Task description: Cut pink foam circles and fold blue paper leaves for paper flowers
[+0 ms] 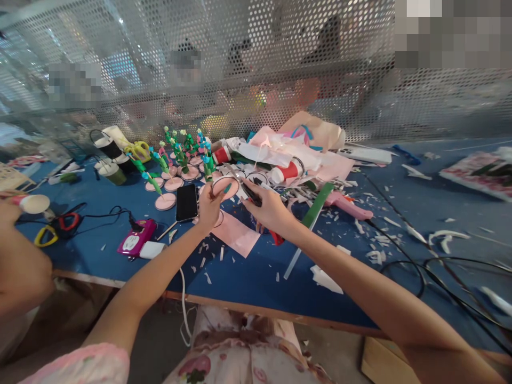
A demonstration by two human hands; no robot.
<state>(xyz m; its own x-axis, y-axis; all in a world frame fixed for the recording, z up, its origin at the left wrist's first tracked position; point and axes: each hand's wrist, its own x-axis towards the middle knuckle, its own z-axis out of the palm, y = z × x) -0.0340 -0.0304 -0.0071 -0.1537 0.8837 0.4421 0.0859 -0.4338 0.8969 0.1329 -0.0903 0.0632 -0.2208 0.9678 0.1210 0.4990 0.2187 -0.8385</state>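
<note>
My left hand (209, 207) pinches a round pink disc (226, 188) with a dark rim, held just above the table. Opposite it, my right hand (271, 207) is closed round the dark handles of scissors (253, 195), whose metal blades point at the disc's far edge. Below the disc lies a sheet of pink paper (237, 234). A black phone (186, 202) rests beside my left hand. Behind it stand several green and blue artificial flower stems (182, 154) on round pink bases (165, 201).
A pink glue gun (349, 206), a green strip (318, 205) and crumpled pink paper (264, 141) lie among scraps. A magenta power socket (137, 238) is at left, near yellow-and-red scissors (56, 229) and another person's arm (22, 261). Perforated metal sheeting (288, 69) rises behind.
</note>
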